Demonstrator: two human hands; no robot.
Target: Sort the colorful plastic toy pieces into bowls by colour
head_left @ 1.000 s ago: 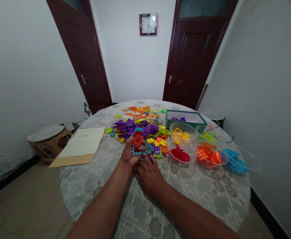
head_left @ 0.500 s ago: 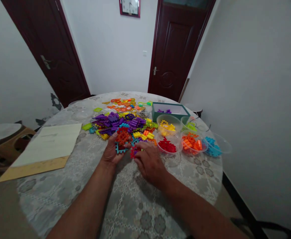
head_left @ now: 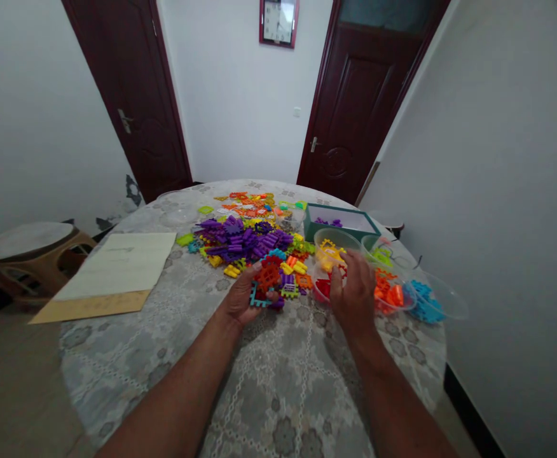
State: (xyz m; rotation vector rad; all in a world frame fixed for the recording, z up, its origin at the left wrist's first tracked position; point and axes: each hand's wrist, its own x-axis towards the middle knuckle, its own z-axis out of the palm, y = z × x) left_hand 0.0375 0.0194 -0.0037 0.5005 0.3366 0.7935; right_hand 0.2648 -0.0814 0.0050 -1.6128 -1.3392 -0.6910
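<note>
My left hand [head_left: 241, 300] rests palm up on the round table [head_left: 269, 381], fingers curled around a small stack of waffle blocks [head_left: 265, 285], orange-red on top and teal beneath. My right hand [head_left: 353, 289] hovers over the clear bowl of red blocks [head_left: 323, 287], fingers bent downward; whether it holds a piece is hidden. Just beyond my left hand lies a loose pile of purple, yellow and orange blocks [head_left: 245, 238].
More clear bowls hold yellow [head_left: 332, 247], orange [head_left: 393, 294], green [head_left: 378, 252] and blue blocks [head_left: 426, 304]. A teal box [head_left: 340, 219] stands behind them. A paper on cardboard [head_left: 116, 267] lies at the left, near a stool [head_left: 25, 245]. Two dark doors stand behind.
My right hand has left the blocks beside my left hand and moved right, over the bowl of red blocks. The left hand keeps its stack.
</note>
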